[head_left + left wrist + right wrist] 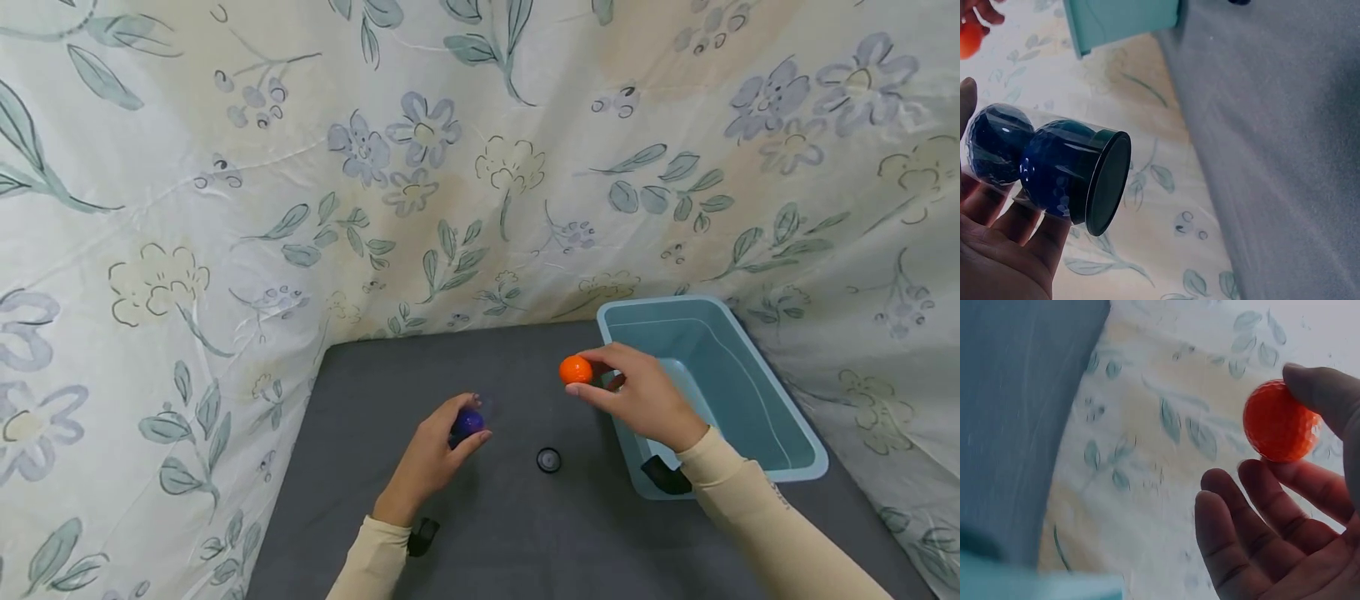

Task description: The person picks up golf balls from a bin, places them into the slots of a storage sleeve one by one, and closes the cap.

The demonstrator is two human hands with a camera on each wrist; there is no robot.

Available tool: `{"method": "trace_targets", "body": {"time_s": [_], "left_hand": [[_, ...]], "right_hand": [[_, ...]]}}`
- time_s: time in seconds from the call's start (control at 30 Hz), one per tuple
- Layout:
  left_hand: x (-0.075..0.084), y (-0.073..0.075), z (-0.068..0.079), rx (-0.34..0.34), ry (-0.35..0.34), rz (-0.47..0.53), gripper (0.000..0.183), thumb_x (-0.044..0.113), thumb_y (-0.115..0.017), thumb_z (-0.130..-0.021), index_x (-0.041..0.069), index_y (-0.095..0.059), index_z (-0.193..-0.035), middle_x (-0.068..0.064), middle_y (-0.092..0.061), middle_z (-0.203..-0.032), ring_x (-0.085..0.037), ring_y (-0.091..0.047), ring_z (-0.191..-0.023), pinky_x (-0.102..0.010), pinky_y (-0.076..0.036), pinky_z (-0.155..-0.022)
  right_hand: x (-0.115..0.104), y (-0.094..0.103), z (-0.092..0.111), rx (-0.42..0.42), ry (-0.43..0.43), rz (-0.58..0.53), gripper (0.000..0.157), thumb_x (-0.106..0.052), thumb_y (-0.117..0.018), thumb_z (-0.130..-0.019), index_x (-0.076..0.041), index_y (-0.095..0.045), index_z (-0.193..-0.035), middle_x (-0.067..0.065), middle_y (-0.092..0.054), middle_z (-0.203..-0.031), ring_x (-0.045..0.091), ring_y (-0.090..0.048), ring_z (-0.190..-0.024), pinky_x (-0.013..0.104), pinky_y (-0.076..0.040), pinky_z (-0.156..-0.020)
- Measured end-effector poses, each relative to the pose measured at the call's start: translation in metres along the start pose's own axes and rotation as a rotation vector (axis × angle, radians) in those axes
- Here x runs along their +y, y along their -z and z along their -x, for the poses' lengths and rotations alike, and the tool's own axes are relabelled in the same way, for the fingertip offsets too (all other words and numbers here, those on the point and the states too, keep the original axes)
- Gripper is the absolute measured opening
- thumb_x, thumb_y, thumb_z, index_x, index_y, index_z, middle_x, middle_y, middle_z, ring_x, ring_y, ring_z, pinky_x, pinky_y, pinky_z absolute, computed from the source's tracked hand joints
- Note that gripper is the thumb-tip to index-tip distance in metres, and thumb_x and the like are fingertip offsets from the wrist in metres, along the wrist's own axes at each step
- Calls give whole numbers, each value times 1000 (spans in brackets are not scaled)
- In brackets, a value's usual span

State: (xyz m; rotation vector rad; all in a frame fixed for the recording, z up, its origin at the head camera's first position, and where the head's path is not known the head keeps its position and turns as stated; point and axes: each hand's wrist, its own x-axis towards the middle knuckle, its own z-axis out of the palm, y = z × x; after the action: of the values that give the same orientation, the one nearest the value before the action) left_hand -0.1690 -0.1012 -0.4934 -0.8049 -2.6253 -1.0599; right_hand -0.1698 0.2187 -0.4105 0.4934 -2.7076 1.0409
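My left hand point(427, 462) grips a clear cylindrical container point(1069, 165) above the table. Two dark blue dimpled golf balls point(1054, 164) sit in line inside it, and a black disc point(1110, 182) closes the end nearest the left wrist camera. Between the thumb and index finger of my right hand point(647, 398), an orange golf ball point(575, 369) is pinched. In the right wrist view the other fingers are spread away from that ball point(1280, 422). A small round black-rimmed cap point(549, 460) lies on the table between the hands.
A light blue plastic bin point(757, 367) stands at the right of the dark grey table point(390, 375), partly beneath my right forearm. Flower-patterned cloth point(420, 250) rises behind the table and along both sides.
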Motion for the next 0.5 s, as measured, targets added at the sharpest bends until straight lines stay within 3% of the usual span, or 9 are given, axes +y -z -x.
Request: {"method": "trace_targets", "body": {"time_s": [0.17, 0.43, 0.5], "left_hand": [[1, -1, 1, 1, -2, 9, 52, 42, -62, -93, 26, -45, -138, 7, -58, -131, -13, -60, -118, -34, -56, -91], [3, 0, -2, -16, -2, -5, 52, 47, -60, -93, 25, -45, -137, 6, -58, -131, -12, -60, -117, -35, -53, -95], [4, 0, -2, -21, 4, -1, 52, 47, -60, -93, 25, -45, -137, 7, -58, -132, -12, -60, -117, -34, -53, -96]], "right_hand": [[-11, -24, 0, -5, 4, -164, 42, -47, -74, -82, -30, -65, -118, -14, -63, -103, 3, -61, -87, 25, -56, -72], [-26, -61, -1, 6, 22, -362, 40, -39, -72, -86, -28, -64, -122, -8, -66, -109, 8, -63, -93, 28, -57, -76], [-39, -65, 0, 3, 21, -399, 38, -33, -73, -87, -23, -64, -123, -5, -66, -109, 12, -64, -93, 29, -58, -76]]}}
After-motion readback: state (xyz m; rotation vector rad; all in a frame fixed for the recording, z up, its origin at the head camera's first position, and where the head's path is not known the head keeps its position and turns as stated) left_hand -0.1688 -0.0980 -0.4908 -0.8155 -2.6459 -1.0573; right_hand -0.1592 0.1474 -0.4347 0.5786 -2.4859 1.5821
